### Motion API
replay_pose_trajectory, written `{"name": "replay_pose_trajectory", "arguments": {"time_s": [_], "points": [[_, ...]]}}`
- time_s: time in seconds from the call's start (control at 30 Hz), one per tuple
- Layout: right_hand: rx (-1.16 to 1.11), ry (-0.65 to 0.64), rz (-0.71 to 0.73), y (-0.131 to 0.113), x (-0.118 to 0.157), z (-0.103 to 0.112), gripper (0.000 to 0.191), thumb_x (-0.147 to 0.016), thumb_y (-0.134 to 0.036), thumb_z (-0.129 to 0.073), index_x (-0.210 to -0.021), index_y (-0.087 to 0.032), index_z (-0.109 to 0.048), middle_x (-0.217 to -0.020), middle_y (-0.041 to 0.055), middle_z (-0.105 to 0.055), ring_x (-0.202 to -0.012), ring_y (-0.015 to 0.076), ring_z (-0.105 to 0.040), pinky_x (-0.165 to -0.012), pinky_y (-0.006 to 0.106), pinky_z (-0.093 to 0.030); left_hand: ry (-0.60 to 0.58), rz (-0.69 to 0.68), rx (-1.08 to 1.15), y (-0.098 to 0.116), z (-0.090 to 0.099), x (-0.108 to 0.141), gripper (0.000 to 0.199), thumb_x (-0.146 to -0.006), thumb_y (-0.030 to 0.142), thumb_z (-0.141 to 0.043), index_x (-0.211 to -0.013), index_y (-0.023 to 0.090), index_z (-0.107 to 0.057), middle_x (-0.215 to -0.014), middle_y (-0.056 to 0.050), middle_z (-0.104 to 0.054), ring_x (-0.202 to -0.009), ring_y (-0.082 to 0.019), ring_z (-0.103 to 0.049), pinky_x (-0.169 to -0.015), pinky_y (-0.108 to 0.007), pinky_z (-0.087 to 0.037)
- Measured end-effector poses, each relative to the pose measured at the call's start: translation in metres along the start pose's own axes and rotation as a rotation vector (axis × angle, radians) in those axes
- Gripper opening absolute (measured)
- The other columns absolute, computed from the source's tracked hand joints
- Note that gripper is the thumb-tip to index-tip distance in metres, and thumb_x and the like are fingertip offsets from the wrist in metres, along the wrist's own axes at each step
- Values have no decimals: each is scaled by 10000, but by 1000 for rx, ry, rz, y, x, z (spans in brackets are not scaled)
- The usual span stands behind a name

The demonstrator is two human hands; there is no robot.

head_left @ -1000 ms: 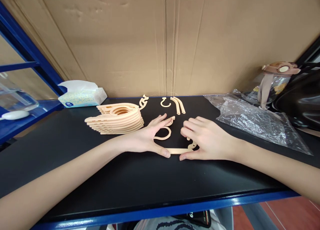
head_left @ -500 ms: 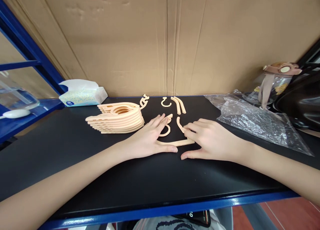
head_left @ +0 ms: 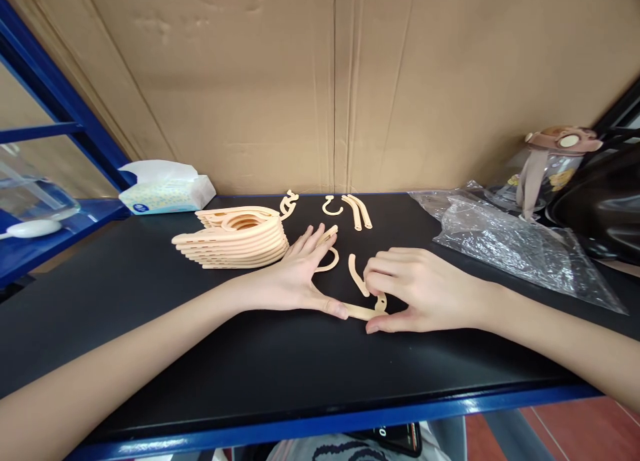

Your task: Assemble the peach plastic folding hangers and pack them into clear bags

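A cream plastic folding hanger (head_left: 360, 311) lies on the black tabletop between my two hands, partly hidden by them. My left hand (head_left: 293, 277) rests over its left part with the fingers spread and the thumb on its lower bar. At the other end my right hand (head_left: 420, 287) has its fingers curled, thumb against the bar's tip. A curved cream piece (head_left: 357, 274) reaches under the right fingertips; whether it joins the hanger I cannot tell. A round hook (head_left: 329, 261) pokes out by my left fingers. A stack of cream folded hangers (head_left: 235, 241) stands left of that hand.
Toward the back lie a loose hook (head_left: 333, 207), two curved arms (head_left: 357, 211) and a small cream part (head_left: 289, 205). A tissue pack (head_left: 167, 193) is at back left. Crumpled clear plastic (head_left: 520, 251) and a bottle (head_left: 555, 161) occupy the right. A blue edge (head_left: 320, 426) borders the table's front.
Both hands have come slightly toward me, bringing the hanger's lower bar and the curved piece nearer. More of the bar's right end joint now shows. The stack has not moved.
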State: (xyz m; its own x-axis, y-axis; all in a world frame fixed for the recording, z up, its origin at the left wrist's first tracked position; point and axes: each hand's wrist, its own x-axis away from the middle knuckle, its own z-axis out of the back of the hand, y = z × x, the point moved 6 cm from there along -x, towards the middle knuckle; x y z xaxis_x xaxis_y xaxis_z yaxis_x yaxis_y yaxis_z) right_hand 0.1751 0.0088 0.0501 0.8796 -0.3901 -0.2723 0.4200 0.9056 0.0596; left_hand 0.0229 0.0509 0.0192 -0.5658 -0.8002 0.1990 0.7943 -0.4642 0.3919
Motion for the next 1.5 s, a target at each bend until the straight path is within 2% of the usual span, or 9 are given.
{"name": "replay_pose_trajectory", "arguments": {"time_s": [0.27, 0.5, 0.77, 1.07, 1.33, 1.5], "points": [[-173, -29, 18, -4, 0, -4, 329, -843, -477, -601, -759, -179, -490, -785, -5, -558, -701, 120, -469, -658, 260, -365, -70, -23, 20, 0, 1, 0, 1262, -608, 777, -605, -1497, 182, 64, -1546, -83, 196, -1406, -329, 185, -1135, -544, -46], [-286, -47, 7, -5, 1, -4, 285, -850, -414, -608, -756, -187, -464, -876, 12, -596, -770, 122, -508, -708, 260, -394, -64, -19, 43, 0, 3, 1, 1301, -582, 771, -635, -1496, 180, 78, -1546, -109, 184, -1411, -346, 150, -1141, -523, -43], [-361, -58, 24, -8, -1, -5, 196, -879, -311, -580, -769, -192, -469, -918, 15, -604, -811, 123, -507, -726, 259, -408, -65, -54, 58, 3, 4, 0, 1264, -616, 750, -631, -1495, 191, 83, -1547, -114, 178, -1415, -322, 150, -1144, -516, -16], [-331, -63, 37, -9, -1, -7, 91, -924, -242, -500, -863, -187, -539, -944, 24, -603, -841, 121, -511, -759, 264, -431, -43, -59, 69, 5, 4, 0, 1205, -645, 741, -613, -1498, 233, 69, -1560, -82, 126, -1414, -325, 141, -1147, -520, -33], [-178, -15, 26, -5, -3, -8, 205, -971, -182, -373, -922, -157, -570, -983, 67, -616, -904, 157, -541, -787, 286, -466, -25, -21, 55, 1, 0, -2, 1111, -700, 745, -556, -1506, 212, -7, -1573, -76, 23, -1427, -320, 84, -1156, -492, -30], [-91, -7, -22, 0, -2, -11, 210, -968, -191, -384, -994, -164, -591, -990, 57, -626, -900, 157, -571, -786, 290, -485, 27, -95, 40, 3, -1, -2, 934, -801, 707, -464, -1505, 244, -61, -1576, -55, -26, -1443, -276, 6, -1160, -448, -17]]}}
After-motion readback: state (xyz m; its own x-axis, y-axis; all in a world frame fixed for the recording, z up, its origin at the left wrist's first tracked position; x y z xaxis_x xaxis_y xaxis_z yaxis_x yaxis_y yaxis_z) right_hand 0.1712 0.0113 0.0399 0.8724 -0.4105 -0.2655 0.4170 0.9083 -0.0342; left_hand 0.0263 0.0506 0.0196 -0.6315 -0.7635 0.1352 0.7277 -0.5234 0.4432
